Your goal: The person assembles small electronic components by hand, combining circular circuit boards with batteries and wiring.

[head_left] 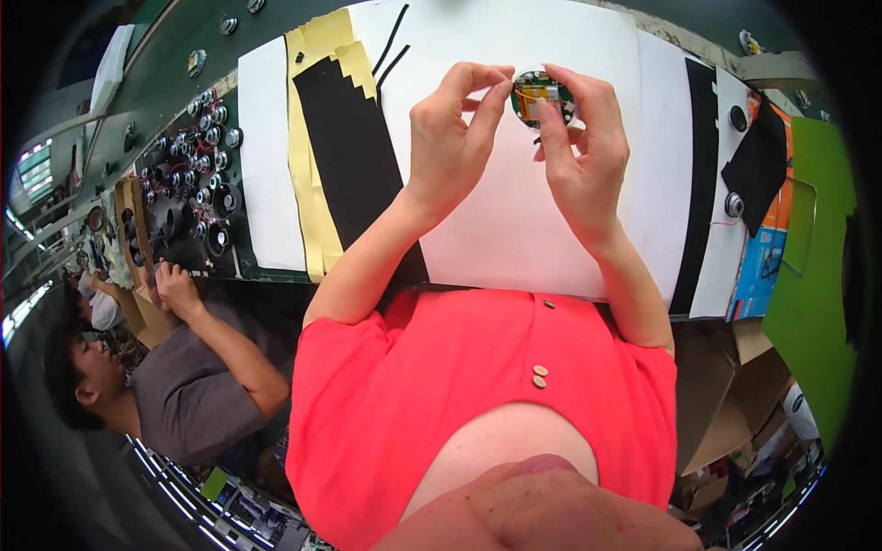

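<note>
Circuit board (537, 103), round and green with a yellow part on its face, sits between the two sets of fingertips. The right hand (588, 147) holds it, thumb over its near side, forefinger at the far right rim. The left hand (450, 129) has thumb and forefinger drawn narrowly together at the board's left rim; whether they pinch anything, I cannot tell. The step in hand looks like fine fingertip work at that rim, with the right hand as the steady support. Next, I judge, the work calls for a firm, level hold and light left fingertips that do not tug what seem to be thin wires across the board. White sheet (514, 230) spreads beneath the grip and toward the body, giving the most room that way, as far as the table's near edge. Left of the grip, a broad black strip (354, 156) lies beside yellow paper (301, 174), with two thin black strips (393, 66) just beyond the left hand. Well right of the grip, a long black band (701, 193) and a small speaker (734, 205) bound sideways movement.
</note>
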`<action>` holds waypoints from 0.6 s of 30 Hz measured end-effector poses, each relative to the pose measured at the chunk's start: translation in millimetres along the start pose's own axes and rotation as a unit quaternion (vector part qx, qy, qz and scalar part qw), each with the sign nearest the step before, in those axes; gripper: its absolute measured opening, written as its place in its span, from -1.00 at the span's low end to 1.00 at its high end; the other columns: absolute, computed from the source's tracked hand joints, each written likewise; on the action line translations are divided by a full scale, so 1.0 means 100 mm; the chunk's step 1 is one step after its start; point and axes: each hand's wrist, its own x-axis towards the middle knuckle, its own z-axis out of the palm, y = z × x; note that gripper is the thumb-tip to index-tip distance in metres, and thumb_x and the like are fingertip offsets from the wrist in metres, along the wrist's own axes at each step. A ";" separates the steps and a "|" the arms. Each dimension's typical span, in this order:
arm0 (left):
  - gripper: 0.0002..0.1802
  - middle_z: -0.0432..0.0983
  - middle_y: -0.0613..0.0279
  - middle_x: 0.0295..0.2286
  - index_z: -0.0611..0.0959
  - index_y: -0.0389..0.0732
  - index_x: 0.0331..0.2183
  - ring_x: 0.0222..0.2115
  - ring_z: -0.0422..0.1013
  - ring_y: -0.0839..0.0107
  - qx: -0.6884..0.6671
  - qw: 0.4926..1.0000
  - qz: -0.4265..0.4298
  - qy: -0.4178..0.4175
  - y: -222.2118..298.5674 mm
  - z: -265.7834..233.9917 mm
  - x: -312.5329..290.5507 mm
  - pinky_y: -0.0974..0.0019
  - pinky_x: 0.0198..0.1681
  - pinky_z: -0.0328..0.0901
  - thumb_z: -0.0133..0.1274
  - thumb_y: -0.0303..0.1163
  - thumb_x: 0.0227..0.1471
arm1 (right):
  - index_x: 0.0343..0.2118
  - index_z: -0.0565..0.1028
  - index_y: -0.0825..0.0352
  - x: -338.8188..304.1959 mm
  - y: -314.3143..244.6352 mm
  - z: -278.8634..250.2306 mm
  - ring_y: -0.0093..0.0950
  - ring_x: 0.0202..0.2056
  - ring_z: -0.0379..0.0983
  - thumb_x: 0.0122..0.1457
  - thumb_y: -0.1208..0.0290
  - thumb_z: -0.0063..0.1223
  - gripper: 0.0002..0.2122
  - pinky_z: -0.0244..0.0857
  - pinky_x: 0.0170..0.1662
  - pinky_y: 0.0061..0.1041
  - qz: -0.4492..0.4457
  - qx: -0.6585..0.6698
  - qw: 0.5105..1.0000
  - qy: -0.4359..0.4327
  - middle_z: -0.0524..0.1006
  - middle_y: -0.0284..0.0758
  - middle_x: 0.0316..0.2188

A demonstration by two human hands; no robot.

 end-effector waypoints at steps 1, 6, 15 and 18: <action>-0.90 0.70 0.05 -0.24 0.60 -0.33 -0.26 -0.29 0.65 0.32 0.013 1.000 0.000 0.001 0.01 0.00 0.00 0.32 -0.29 0.51 0.11 -0.48 0.24 | 0.01 0.52 0.34 -0.02 0.01 0.01 -0.43 -0.21 0.56 0.20 0.66 0.13 -0.70 0.51 -0.43 -0.55 0.004 0.001 1.000 -0.001 0.50 -0.24 -0.12; -0.82 0.69 -0.01 -0.23 0.60 -0.39 -0.28 -0.28 0.62 0.37 -0.073 0.992 -0.104 -0.028 -0.01 0.03 0.00 0.31 -0.24 0.51 0.09 -0.44 0.26 | 0.00 0.52 0.33 -0.01 0.07 0.03 -0.42 -0.24 0.57 0.19 0.67 0.14 -0.70 0.49 -0.45 -0.55 -0.040 -0.030 0.999 0.018 0.51 -0.24 -0.13; -0.77 0.67 0.14 -0.39 0.63 -0.40 -0.32 -0.40 0.56 0.51 -0.115 0.978 -0.165 -0.049 -0.02 0.06 0.11 0.38 -0.32 0.46 0.12 -0.37 0.24 | -0.01 0.51 0.35 0.02 0.14 0.03 -0.47 -0.33 0.57 0.26 0.62 0.11 -0.76 0.51 -0.46 -0.57 -0.018 0.016 0.999 0.024 0.51 -0.25 -0.16; -0.90 0.68 0.04 -0.38 0.60 -0.31 -0.32 -0.46 0.60 0.34 0.094 0.995 0.026 0.023 0.03 0.18 -0.04 0.31 -0.41 0.46 0.17 -0.49 0.13 | 0.10 0.46 0.38 -0.03 0.06 -0.04 -0.63 -0.28 0.53 0.37 0.54 0.02 -0.73 0.46 -0.44 -0.66 0.082 0.086 0.993 -0.009 0.57 -0.30 -0.17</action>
